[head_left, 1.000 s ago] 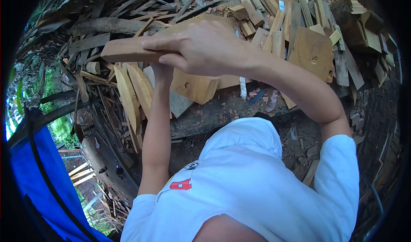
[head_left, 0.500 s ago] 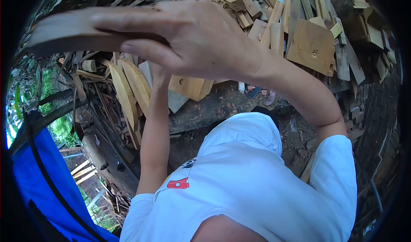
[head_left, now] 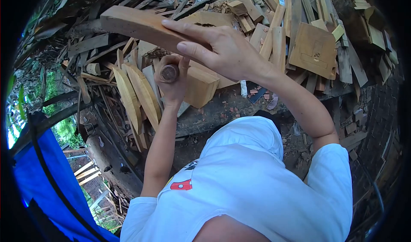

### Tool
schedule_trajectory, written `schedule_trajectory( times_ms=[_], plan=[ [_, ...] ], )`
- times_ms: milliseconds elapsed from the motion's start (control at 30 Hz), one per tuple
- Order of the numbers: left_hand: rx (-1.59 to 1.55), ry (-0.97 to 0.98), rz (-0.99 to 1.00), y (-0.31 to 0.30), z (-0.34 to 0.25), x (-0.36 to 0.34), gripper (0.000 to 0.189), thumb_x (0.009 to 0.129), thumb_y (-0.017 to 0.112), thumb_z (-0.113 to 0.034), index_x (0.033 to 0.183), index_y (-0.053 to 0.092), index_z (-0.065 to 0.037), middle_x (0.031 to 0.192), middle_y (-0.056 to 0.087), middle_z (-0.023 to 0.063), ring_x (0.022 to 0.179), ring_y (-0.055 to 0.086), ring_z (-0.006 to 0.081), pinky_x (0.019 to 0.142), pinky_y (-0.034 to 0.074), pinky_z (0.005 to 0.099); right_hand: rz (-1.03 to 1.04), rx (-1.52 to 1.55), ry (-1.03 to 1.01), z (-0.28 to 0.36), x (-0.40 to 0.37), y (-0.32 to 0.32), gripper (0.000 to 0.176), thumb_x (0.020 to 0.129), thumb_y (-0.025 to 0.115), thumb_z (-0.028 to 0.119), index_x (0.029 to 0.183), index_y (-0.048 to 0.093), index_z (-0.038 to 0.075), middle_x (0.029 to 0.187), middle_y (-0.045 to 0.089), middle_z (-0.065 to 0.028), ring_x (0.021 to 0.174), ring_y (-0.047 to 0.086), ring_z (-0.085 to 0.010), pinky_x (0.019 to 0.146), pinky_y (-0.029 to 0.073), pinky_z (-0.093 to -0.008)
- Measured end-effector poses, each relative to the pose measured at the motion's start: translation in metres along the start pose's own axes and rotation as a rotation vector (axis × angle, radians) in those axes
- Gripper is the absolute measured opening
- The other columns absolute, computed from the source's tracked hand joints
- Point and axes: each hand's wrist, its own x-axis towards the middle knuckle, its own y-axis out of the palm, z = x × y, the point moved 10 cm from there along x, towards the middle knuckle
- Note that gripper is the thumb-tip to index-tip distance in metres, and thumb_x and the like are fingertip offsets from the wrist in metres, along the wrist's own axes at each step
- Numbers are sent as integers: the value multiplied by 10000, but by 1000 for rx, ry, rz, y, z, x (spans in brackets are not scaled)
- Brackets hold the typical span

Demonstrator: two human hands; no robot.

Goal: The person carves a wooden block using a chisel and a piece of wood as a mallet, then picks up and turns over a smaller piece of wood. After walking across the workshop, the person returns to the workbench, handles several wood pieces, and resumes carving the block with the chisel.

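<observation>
My right hand (head_left: 224, 49) grips a thick brown wooden block (head_left: 137, 25), which stretches out to the left above the workpieces. Just below it, my left hand (head_left: 174, 85) is wrapped round an upright round tool handle (head_left: 169, 73). Only the worn butt end of that handle faces me; the lower part is hidden by the fist. Beside the left hand lies a pale, squared wooden block (head_left: 201, 84). A larger flat piece of wood with a dark carved hollow is partly covered by the right hand and the brown block.
Two curved pale wooden pieces (head_left: 139, 88) lean to the left. A square board (head_left: 314, 49) with drawn lines lies right among piled offcuts. Wood chips litter the dark log (head_left: 222, 113) in front of me. A blue tarp (head_left: 47, 173) hangs lower left.
My right hand has come down and to the right with the brown block, out of its blurred raised position. The left fist and the handle end are now uncovered.
</observation>
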Motion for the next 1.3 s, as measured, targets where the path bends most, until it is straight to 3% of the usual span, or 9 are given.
schedule_trajectory(
  times_ms=[100,167,400,733,800,933,1033,1100,1300],
  plan=[
    [66,126,-43,-1,-6,16,171,835,736,-99,768,591,-36,690,589,0,642,552,82,619,450,237,37,10,39,-12,-14,7,481,948,487,429,1400,459,266,1097,674,-142,943,673,-265,871,506,-389],
    [-397,-119,-150,-14,16,40,161,838,726,-86,768,588,-43,684,590,14,616,554,86,601,454,246,46,39,85,-22,-21,9,487,947,488,431,1404,454,266,1143,657,-144,972,665,-274,885,500,-388],
    [-650,-107,-310,-54,46,78,173,853,695,-64,751,555,-52,670,559,35,591,520,114,601,458,268,39,85,230,-47,-37,5,512,939,490,450,1412,446,257,1269,594,-153,1084,622,-294,963,461,-385],
    [-482,-117,-93,-32,37,71,178,840,695,-38,740,549,-59,664,551,37,596,533,119,621,474,288,-65,72,238,-67,-52,-1,528,933,479,474,1408,445,245,1189,635,-150,1037,634,-336,912,486,-399],
    [-474,-123,-81,-31,40,68,182,841,694,-39,742,543,-62,662,552,40,596,535,118,624,476,285,3,130,298,-72,-55,6,511,948,485,444,1423,430,264,1344,541,-135,1177,561,-293,1008,425,-386],
    [-471,-143,-62,-28,47,58,190,841,698,-51,752,531,-62,656,556,43,601,541,117,637,484,282,25,113,313,-71,-52,9,506,946,487,444,1418,436,267,1353,533,-135,1194,551,-292,1014,420,-386],
    [-472,-148,-72,-31,47,57,190,842,699,-59,754,530,-63,655,556,40,604,543,119,636,479,277,23,51,298,-68,-45,9,505,941,495,449,1412,445,274,1305,572,-142,1141,589,-297,987,442,-388],
    [-492,-149,-90,-36,44,58,190,843,699,-63,753,532,-66,655,557,39,605,545,119,633,475,274,-108,56,147,-51,-35,-3,521,927,492,477,1403,452,267,1126,658,-157,978,652,-329,867,504,-414],
    [-429,-121,-48,-34,31,58,198,844,703,-73,740,535,-71,659,562,36,604,551,115,603,461,258,-51,99,170,-43,-25,-1,504,933,501,459,1406,453,290,1178,644,-153,1027,649,-276,911,488,-379]
  ],
)
